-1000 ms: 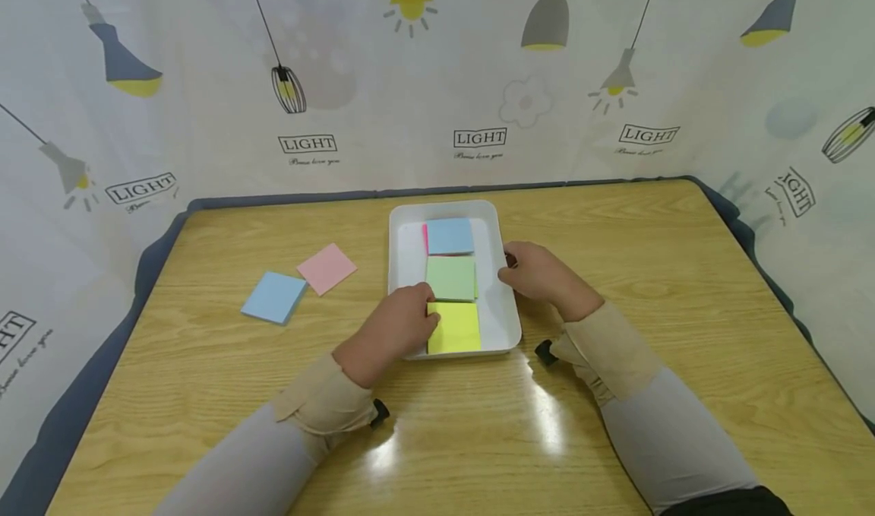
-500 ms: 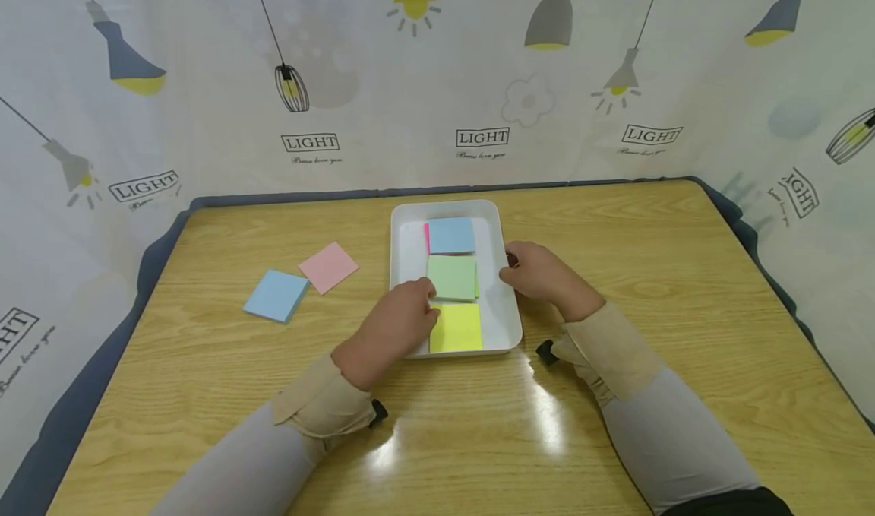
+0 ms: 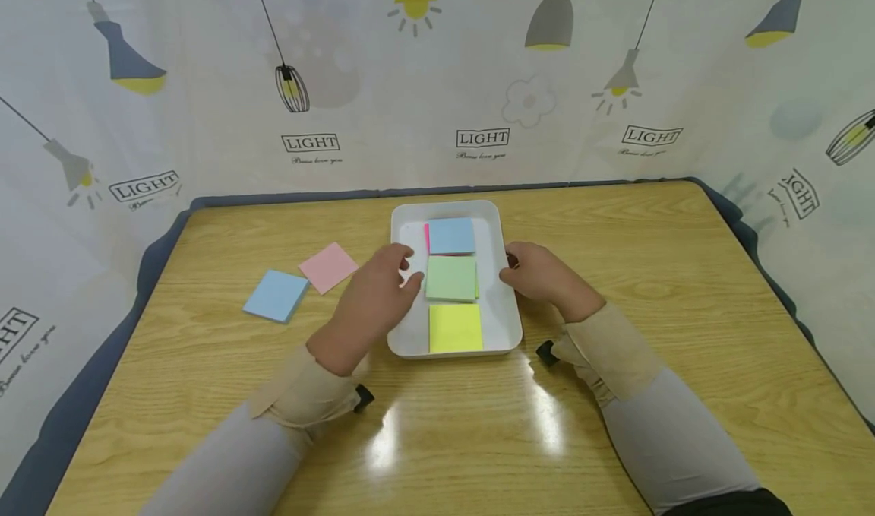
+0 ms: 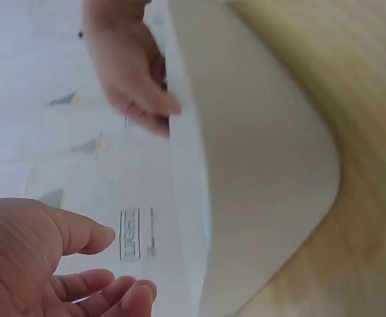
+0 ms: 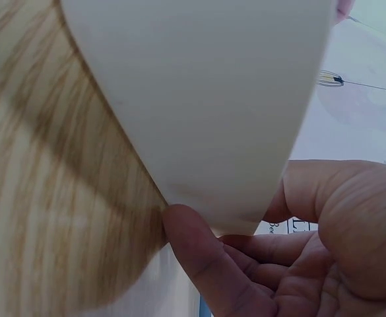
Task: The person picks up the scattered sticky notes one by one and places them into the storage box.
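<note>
A white rectangular tray (image 3: 501, 326) lies on the table with a column of sticky note pads in it. At the far end a blue pad (image 3: 451, 235) lies over a pink one (image 3: 427, 236), whose edge peeks out. The green pad (image 3: 451, 278) is in the middle, and a yellow pad (image 3: 455, 327) lies nearest the front. My left hand (image 3: 369, 299) is over the tray's left rim, thumb and fingers parted, holding nothing. On the other side my right hand (image 3: 540, 273) grips the right wall; in the right wrist view its fingers (image 5: 196, 247) pinch that wall (image 5: 206, 99).
To the left of the tray, a pink sticky note pad (image 3: 326, 268) and a blue pad (image 3: 276, 296) lie on the wooden table (image 3: 649, 258). A white curtain (image 3: 383, 106) printed with lamps stands behind the table's far edge.
My left hand has drawn back from the yellow and green pads, up and to the left, and its fingers have parted. The right hand stays at the tray's right wall.
</note>
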### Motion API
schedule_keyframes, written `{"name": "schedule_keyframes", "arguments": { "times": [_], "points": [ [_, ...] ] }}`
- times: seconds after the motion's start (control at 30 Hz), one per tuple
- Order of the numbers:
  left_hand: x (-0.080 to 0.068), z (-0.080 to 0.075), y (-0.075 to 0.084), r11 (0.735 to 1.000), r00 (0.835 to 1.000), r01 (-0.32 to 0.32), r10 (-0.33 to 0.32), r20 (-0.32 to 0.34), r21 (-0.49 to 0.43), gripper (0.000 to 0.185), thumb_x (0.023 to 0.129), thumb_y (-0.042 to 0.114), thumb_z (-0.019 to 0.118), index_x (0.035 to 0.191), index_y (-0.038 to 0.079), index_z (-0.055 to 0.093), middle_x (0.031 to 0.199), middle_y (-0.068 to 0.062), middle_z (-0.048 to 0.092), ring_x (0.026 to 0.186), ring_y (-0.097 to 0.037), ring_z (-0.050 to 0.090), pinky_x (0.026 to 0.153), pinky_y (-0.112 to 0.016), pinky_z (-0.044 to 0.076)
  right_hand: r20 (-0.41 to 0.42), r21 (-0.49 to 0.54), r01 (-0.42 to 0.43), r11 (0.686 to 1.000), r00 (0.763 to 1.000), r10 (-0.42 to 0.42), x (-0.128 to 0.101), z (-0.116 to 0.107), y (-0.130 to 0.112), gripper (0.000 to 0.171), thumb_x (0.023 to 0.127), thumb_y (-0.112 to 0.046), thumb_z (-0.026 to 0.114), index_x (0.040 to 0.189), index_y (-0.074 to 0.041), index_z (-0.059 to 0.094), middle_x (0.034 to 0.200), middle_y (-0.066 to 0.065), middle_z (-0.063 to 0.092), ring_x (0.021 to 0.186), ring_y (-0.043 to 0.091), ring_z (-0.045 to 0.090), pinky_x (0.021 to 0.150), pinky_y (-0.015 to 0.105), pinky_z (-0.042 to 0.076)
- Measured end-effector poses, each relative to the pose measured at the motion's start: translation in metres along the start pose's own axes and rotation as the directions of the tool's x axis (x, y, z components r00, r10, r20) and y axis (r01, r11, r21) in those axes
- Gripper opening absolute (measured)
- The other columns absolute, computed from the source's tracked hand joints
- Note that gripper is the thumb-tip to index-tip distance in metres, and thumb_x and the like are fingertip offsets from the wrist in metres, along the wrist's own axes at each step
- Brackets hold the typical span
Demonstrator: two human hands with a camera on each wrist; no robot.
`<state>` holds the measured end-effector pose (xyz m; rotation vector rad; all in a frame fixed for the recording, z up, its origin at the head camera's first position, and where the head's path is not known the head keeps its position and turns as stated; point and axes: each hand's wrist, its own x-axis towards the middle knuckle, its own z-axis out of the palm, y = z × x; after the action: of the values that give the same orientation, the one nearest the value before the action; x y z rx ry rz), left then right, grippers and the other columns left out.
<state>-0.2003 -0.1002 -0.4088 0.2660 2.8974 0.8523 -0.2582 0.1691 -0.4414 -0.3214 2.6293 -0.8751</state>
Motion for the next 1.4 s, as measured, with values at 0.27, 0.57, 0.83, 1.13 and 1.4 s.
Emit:
{"name": "schedule_keyframes", "arguments": {
  "times": [0.27, 0.57, 0.83, 1.13, 1.4],
  "points": [
    [0.016, -0.031, -0.035, 0.998, 0.995, 0.067, -0.067, -0.076, 0.0, 0.061, 0.105, 0.033, 0.059, 0.155, 0.003, 0.042, 0.152, -0.019, 0.05, 0.139, -0.037, 0.051, 0.11, -0.055, 0.048, 0.005, 0.002, 0.0, 1.0, 1.0, 0.0, -0.001, -0.001, -0.002, 0.028, 0.101, -0.013, 0.052, 0.123, 0.001, 0.063, 0.115, 0.017, 0.066, 0.092, 0.026, 0.057, 0.074, 0.033, 0.048],
    [0.031, -0.037, -0.082, 0.99, 0.993, 0.114, -0.115, 0.011, 0.077, 0.075, 0.101, 0.038, 0.061, 0.158, -0.003, 0.036, 0.164, -0.027, 0.035, 0.153, -0.047, 0.029, 0.124, -0.058, 0.03, 0.011, 0.016, -0.017, 1.0, 1.0, 0.016, 0.0, 0.0, 0.001, 0.023, 0.102, -0.013, 0.051, 0.118, 0.0, 0.062, 0.11, 0.016, 0.064, 0.086, 0.024, 0.057, 0.07, 0.031, 0.048],
    [0.038, -0.049, -0.119, 0.98, 0.981, 0.163, -0.173, 0.083, 0.115, 0.081, 0.098, 0.041, 0.065, 0.154, -0.011, 0.037, 0.155, -0.034, 0.042, 0.146, -0.049, 0.037, 0.12, -0.06, 0.036, 0.009, 0.035, -0.022, 0.999, 1.0, 0.021, 0.0, 0.002, 0.002, 0.025, 0.102, -0.014, 0.052, 0.121, -0.001, 0.063, 0.113, 0.016, 0.066, 0.087, 0.024, 0.058, 0.071, 0.032, 0.05],
    [0.042, -0.048, -0.134, 0.965, 0.966, 0.196, -0.221, 0.133, 0.174, 0.086, 0.095, 0.045, 0.069, 0.153, -0.01, 0.039, 0.15, -0.036, 0.043, 0.136, -0.052, 0.041, 0.109, -0.06, 0.044, 0.003, 0.024, -0.011, 1.0, 1.0, 0.011, 0.001, 0.002, 0.003, 0.02, 0.102, -0.013, 0.052, 0.114, -0.001, 0.062, 0.107, 0.015, 0.064, 0.084, 0.023, 0.056, 0.069, 0.031, 0.047],
    [0.043, -0.05, -0.136, 0.959, 0.964, 0.181, -0.217, 0.155, 0.218, 0.081, 0.092, 0.048, 0.074, 0.142, -0.011, 0.049, 0.137, -0.035, 0.048, 0.123, -0.048, 0.042, 0.097, -0.057, 0.046, -0.003, 0.019, -0.006, 1.0, 1.0, 0.006, 0.001, 0.002, 0.004, 0.016, 0.101, -0.014, 0.053, 0.108, -0.003, 0.062, 0.102, 0.013, 0.062, 0.082, 0.023, 0.055, 0.068, 0.031, 0.046]
  ]
}}
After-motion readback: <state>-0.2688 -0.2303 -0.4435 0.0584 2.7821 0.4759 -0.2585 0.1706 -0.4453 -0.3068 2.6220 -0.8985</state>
